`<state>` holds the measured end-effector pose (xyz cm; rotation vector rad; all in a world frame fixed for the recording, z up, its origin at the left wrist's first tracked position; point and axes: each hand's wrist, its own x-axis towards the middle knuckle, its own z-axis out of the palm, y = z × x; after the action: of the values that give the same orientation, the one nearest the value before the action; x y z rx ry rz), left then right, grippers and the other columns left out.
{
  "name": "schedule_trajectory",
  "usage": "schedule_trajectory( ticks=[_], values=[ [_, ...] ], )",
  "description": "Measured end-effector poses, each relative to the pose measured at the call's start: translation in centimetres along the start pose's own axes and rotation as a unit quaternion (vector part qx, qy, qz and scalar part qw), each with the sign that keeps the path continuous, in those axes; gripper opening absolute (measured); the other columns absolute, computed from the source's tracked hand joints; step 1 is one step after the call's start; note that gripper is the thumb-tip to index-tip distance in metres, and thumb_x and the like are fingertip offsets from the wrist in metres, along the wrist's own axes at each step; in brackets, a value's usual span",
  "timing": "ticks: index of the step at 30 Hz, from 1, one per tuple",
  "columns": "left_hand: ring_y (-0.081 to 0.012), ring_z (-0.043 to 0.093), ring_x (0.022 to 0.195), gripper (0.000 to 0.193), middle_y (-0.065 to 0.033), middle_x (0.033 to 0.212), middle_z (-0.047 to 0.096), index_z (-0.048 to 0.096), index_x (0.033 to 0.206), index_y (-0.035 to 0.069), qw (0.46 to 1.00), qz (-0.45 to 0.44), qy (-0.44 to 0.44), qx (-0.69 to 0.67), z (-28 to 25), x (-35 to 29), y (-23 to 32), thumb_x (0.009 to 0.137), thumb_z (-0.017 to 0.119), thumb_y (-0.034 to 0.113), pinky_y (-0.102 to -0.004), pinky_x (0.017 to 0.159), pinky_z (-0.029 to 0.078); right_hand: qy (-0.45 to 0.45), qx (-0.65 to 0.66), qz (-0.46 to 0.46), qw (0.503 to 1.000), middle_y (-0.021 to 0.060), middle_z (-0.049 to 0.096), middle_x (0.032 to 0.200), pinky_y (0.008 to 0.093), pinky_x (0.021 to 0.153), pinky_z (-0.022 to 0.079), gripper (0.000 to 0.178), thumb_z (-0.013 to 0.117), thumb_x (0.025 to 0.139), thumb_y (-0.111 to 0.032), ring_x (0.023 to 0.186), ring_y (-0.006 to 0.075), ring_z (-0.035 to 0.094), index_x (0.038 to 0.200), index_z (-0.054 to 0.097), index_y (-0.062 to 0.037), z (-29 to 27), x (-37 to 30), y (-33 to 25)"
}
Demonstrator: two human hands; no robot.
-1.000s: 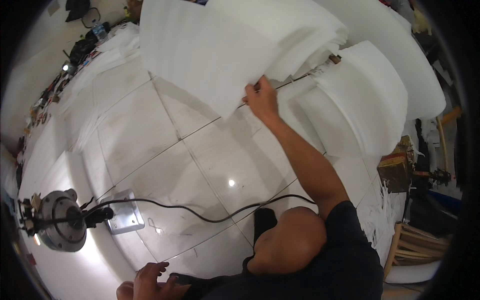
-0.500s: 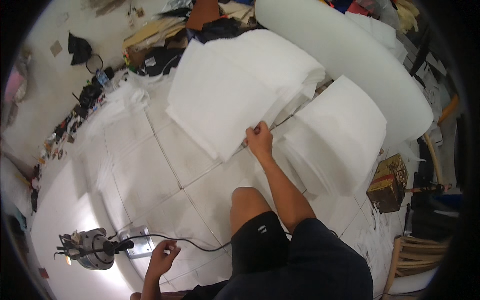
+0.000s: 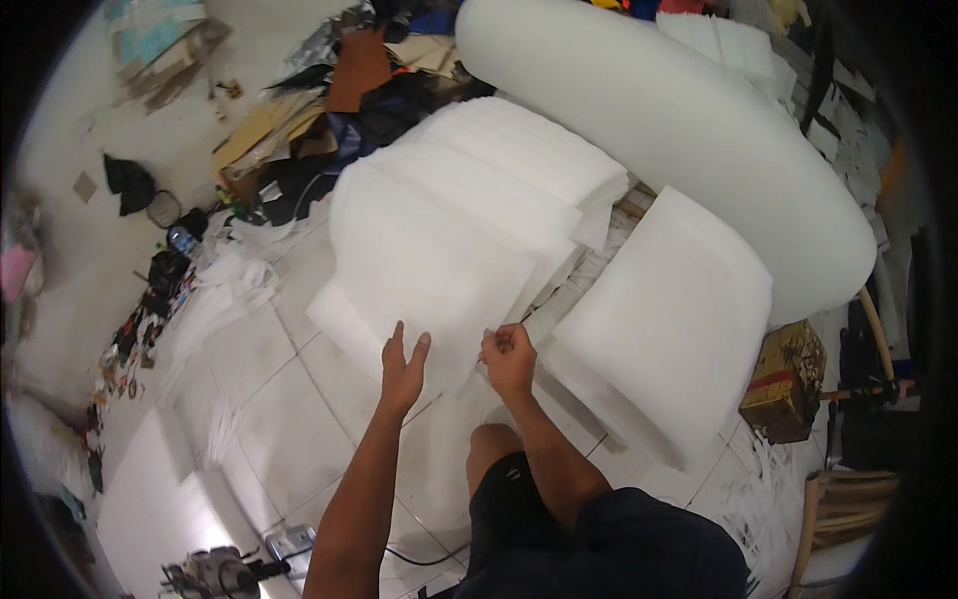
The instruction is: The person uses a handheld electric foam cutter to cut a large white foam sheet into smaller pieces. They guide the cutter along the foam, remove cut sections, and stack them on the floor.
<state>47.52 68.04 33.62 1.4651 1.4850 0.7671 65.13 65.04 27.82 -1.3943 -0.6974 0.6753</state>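
A stack of white padding sheets (image 3: 429, 240) lies before me, its top sheet shifted toward me so the layers behind show. On the near right corner of that sheet, my right hand (image 3: 510, 361) is closed, thumb and fingers pinched together. My left hand (image 3: 403, 371) is open over the sheet's near edge, thumb and fingers apart; whether it touches the sheet I cannot tell. A second folded white stack (image 3: 674, 309) sits just right of my right hand.
Behind the stacks lies a big white roll (image 3: 659, 130). A motorised cutting machine (image 3: 220, 574) with a black cable stands at the lower left. To the right are a worn box (image 3: 783, 384) and a wooden frame (image 3: 843, 519). Scraps (image 3: 239, 270) litter the left floor.
My left hand has come up from beside the cutting machine to the sheet stack. The top sheet has slid nearer, with my right hand still gripping its corner.
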Motion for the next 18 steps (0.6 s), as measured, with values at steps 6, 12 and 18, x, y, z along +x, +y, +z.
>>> schedule_trajectory(
  ticks=[6,12,18],
  values=[
    [-0.0397,0.016,0.144,0.079,-0.0275,0.155,0.012,0.016,0.153,0.003,0.999,0.017,0.033,-0.014,3.8,5.4,0.9,0.097,0.051,0.046,-0.0496,0.117,0.019,0.138,-0.094,-0.063,0.984,0.0060,0.050,0.112,0.0301,0.085,0.040,0.036,0.059,0.094,-0.017,0.099,0.0115,0.049,0.123,0.043,-0.0032,-1.0,1.5,1.0],
    [-0.0398,0.022,0.141,0.072,-0.0235,0.154,0.013,0.016,0.153,0.005,0.999,0.007,0.033,-0.018,4.4,6.9,0.6,0.099,0.049,0.040,-0.0492,0.114,0.024,0.141,0.052,0.022,0.988,0.0147,0.047,0.132,0.0392,0.105,0.032,0.051,0.055,0.094,-0.018,0.122,0.0233,0.044,0.138,0.036,0.0012,-0.6,7.1,2.7],
    [-0.0384,0.017,0.145,0.072,-0.0181,0.159,0.009,0.012,0.155,0.014,0.987,-0.035,0.016,-0.155,3.2,7.9,-1.3,0.099,0.043,0.048,-0.0568,0.113,0.023,0.022,0.058,0.024,0.998,0.0121,0.057,0.121,0.0363,0.100,0.041,0.051,0.065,0.089,-0.015,0.113,0.0226,0.053,0.132,0.043,0.0015,0.6,7.5,2.2]
  ],
)
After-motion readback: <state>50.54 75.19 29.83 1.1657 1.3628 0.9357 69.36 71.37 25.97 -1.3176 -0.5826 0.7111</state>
